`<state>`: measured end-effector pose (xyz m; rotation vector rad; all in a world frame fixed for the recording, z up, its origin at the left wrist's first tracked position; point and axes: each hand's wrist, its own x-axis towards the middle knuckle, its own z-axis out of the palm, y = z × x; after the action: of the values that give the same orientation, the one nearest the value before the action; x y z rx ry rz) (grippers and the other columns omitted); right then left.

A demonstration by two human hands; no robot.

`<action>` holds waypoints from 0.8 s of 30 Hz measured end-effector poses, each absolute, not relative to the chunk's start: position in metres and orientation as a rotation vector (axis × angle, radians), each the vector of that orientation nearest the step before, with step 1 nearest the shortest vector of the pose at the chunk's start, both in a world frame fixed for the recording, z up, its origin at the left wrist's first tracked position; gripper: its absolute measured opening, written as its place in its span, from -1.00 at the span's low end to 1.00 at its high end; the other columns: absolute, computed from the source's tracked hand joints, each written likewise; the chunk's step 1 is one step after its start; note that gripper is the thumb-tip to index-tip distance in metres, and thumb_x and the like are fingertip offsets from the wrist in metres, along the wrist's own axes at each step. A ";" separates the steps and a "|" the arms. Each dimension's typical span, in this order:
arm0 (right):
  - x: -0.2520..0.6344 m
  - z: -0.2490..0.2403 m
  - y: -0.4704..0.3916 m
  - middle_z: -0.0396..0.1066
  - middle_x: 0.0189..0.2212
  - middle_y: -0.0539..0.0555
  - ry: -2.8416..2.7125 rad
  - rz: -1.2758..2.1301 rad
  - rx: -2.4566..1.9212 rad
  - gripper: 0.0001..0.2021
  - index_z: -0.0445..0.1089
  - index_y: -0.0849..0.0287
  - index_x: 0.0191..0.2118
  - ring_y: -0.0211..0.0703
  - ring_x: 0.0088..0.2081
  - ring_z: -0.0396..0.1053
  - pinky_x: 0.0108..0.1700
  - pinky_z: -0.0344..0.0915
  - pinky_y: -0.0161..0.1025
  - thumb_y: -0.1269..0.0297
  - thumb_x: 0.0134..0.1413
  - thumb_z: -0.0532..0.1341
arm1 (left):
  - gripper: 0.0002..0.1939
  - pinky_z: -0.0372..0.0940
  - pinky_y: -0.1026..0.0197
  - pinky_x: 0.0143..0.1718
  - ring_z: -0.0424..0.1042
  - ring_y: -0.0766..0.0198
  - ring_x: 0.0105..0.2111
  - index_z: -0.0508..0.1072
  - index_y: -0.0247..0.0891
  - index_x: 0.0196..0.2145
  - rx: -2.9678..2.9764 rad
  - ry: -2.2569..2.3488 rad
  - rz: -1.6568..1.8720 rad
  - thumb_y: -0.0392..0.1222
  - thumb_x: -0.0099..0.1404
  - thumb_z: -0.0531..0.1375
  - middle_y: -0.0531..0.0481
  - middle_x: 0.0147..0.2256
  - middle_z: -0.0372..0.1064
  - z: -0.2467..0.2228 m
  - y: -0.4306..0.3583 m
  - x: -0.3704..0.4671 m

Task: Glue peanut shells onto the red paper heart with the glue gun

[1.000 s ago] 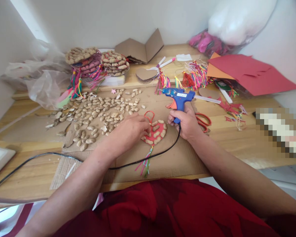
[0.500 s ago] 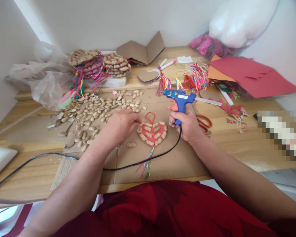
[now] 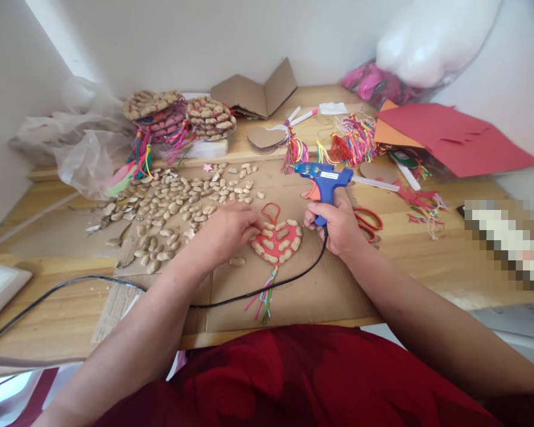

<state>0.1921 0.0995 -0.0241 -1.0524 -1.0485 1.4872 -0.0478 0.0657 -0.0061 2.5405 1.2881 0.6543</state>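
Observation:
A red heart (image 3: pixel 275 244) with peanuts stuck round its edge and in its middle lies on a cardboard sheet (image 3: pixel 329 290). It has a red cord loop on top and a tassel (image 3: pixel 264 296) below. My left hand (image 3: pixel 235 228) is at the heart's upper left edge, fingers bent and closed together. They hide that edge, and what they pinch there cannot be made out. My right hand (image 3: pixel 336 222) grips a blue glue gun (image 3: pixel 324 181) by its handle, right of the heart. Its nozzle points left, above the heart, and a glue stick sticks out behind.
Loose peanuts (image 3: pixel 173 196) spread left of the heart. Finished peanut pieces (image 3: pixel 210 117) are stacked behind. Red-handled scissors (image 3: pixel 368 220) lie beside my right hand. The black cord (image 3: pixel 249 295) crosses the cardboard. Tassels (image 3: pixel 353 139), red paper (image 3: pixel 458 136) and cardboard hearts (image 3: pixel 266 139) lie farther back.
My left hand has shifted slightly right, over the heart's upper left edge, covering the peanut that showed there. My right hand and the glue gun are almost still.

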 end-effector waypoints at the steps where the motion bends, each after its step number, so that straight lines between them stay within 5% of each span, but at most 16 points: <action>1: 0.192 -0.024 0.099 0.31 -0.66 -0.10 -1.045 1.488 -1.051 -0.82 0.30 0.09 -0.37 -0.24 -0.59 0.27 -0.55 0.05 -0.27 0.28 -0.13 0.31 | -0.90 0.29 0.22 -0.26 0.45 0.23 -0.35 0.61 -0.29 -0.31 2.537 1.283 0.658 -0.41 0.30 0.29 -0.05 -0.35 0.52 -0.006 0.066 -0.048; 13: 0.192 -0.022 0.099 0.29 -0.67 -0.12 -1.027 1.508 -1.018 -0.77 0.31 0.09 -0.32 -0.25 -0.59 0.26 -0.52 0.08 -0.29 0.29 -0.16 0.32 | -0.84 0.31 0.15 -0.18 0.49 0.14 -0.27 0.62 -0.29 -0.25 2.481 1.445 0.830 -0.23 0.39 0.22 -0.08 -0.32 0.58 -0.001 0.065 -0.060; 18: 0.192 -0.022 0.099 0.31 -0.67 -0.12 -1.024 1.510 -1.023 -0.79 0.33 0.10 -0.31 -0.25 -0.59 0.26 -0.52 0.08 -0.28 0.29 -0.15 0.32 | -0.69 0.25 0.17 -0.29 0.46 0.17 -0.36 0.58 -0.29 -0.37 2.452 1.511 0.780 -0.07 0.44 0.19 -0.07 -0.40 0.53 0.004 0.063 -0.057; 24: 0.193 -0.025 0.099 0.32 -0.67 -0.10 -1.036 1.513 -1.013 -0.79 0.37 0.12 -0.27 -0.24 -0.58 0.27 -0.55 0.02 -0.28 0.29 -0.11 0.30 | -0.69 0.24 0.19 -0.32 0.42 0.19 -0.38 0.56 -0.29 -0.37 2.456 1.554 0.784 -0.13 0.47 0.14 -0.03 -0.44 0.47 0.001 0.061 -0.053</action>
<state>0.1934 0.0993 -0.0248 -1.0126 -1.0361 1.5130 -0.0530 0.0612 0.0006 2.4562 1.5535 0.7836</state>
